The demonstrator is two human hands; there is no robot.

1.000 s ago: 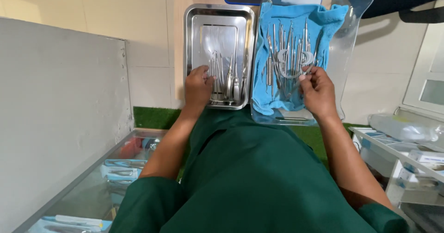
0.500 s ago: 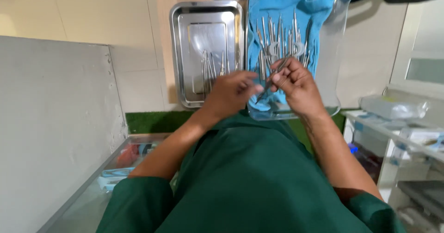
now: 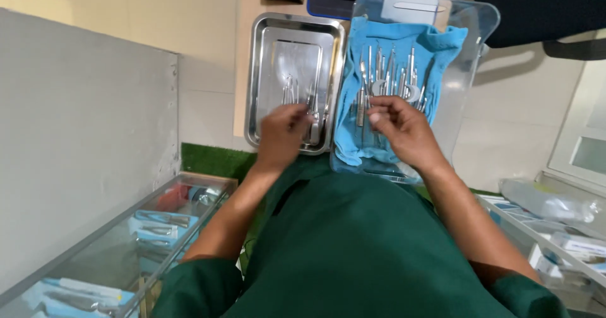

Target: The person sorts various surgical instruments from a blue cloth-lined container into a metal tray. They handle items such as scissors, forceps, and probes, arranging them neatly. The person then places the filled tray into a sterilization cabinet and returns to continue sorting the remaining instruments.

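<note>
The person's left hand (image 3: 282, 130) hovers low over the near end of the shiny rectangular steel tray (image 3: 262, 84), its fingers (image 3: 297, 111) curled loosely together and blurred; whether they pinch one of the slim metal instruments (image 3: 314, 113) lying just beyond them I cannot tell. A few more of those thin steel tools (image 3: 288, 91) lie farther up the tray, past the fingertips.

The right hand (image 3: 401, 129) rests on the crumpled blue cloth (image 3: 442, 43) that lines the clear plastic tray (image 3: 470, 24) standing just beside the steel one. Its fingers (image 3: 379, 106) are bent and drawn close, their tips touching the lower ends of the row of silvery surgical instruments (image 3: 385, 72) laid side by side on the cloth. Whether they actually clamp one is hidden by the knuckles. The row fans out just beyond the fingertips, handles pointing toward the hand. Both trays sit on a pale wooden table (image 3: 246, 15).
</note>
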